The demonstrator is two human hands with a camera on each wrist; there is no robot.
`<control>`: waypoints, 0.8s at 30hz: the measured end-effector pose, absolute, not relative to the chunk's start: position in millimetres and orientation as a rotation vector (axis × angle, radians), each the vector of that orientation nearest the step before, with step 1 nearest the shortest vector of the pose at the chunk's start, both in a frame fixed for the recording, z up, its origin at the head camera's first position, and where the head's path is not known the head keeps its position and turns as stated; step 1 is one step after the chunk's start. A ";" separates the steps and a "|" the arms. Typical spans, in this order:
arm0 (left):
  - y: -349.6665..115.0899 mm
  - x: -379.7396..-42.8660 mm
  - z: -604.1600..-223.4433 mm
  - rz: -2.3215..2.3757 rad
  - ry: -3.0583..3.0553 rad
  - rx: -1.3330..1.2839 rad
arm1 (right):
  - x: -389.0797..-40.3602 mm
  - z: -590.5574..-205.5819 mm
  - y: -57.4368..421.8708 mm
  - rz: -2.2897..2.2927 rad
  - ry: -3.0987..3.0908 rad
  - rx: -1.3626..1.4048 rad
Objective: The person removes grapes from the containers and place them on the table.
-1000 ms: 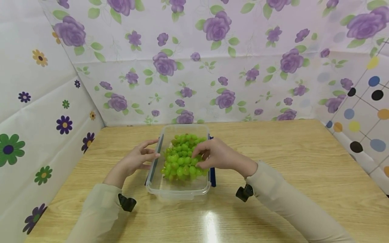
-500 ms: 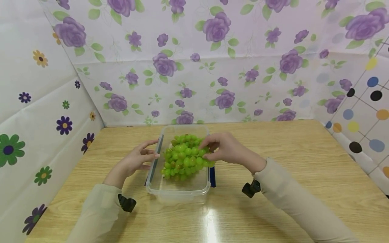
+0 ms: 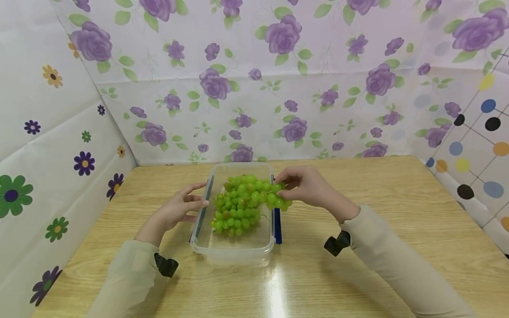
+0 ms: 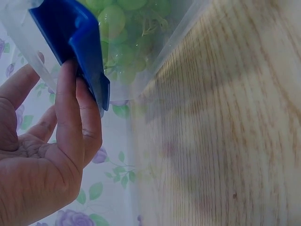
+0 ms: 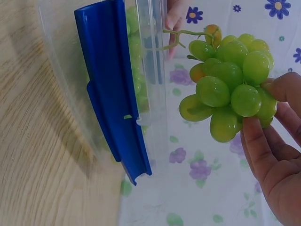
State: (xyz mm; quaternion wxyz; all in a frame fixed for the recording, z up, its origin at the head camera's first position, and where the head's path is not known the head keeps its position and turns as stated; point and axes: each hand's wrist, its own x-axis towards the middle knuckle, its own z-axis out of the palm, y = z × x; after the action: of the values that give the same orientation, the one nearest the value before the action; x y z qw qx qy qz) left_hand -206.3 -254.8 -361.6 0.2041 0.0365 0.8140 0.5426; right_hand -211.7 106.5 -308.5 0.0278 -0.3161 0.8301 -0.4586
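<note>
A bunch of green grapes (image 5: 228, 87) hangs at the right rim of a clear plastic container (image 3: 234, 251), pinched between the thumb and fingers of my right hand (image 3: 304, 185). Its stem trails toward the container in the right wrist view. More green grapes (image 3: 234, 218) lie inside. My left hand (image 3: 179, 207) stays at the container's left side with fingers spread and loosely extended. In the left wrist view its fingertips meet the blue latch (image 4: 80, 42) and the rim, some tips hidden behind the latch.
On the container's right side a second blue latch (image 5: 108, 80) hangs down. The container stands on a wood-grain table (image 3: 358, 190), with a flowered cloth (image 3: 294, 88) rising behind it and more patterned cloth at both sides.
My right hand has moved right and away from me, lifting a bunch of grapes off the others and over the right rim. My left hand stays in place.
</note>
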 end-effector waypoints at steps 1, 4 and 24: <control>-254.9 -206.3 -361.4 1.515 2.269 0.103 | -212.8 -309.3 108.2 -1.419 2.569 -0.955; -254.9 -205.9 -360.6 1.518 2.266 0.106 | -215.2 -310.3 112.9 -1.435 2.580 -0.918; -253.3 -205.0 -360.4 1.516 2.272 0.094 | -224.0 -325.5 143.3 -1.595 2.528 -0.729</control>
State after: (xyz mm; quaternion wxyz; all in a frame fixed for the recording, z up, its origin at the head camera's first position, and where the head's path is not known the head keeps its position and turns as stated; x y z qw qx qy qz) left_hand -205.0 -253.3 -360.4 0.2032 0.0337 0.8140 0.5431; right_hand -224.0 143.3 -325.5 0.0324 -0.2367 0.8213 -0.5181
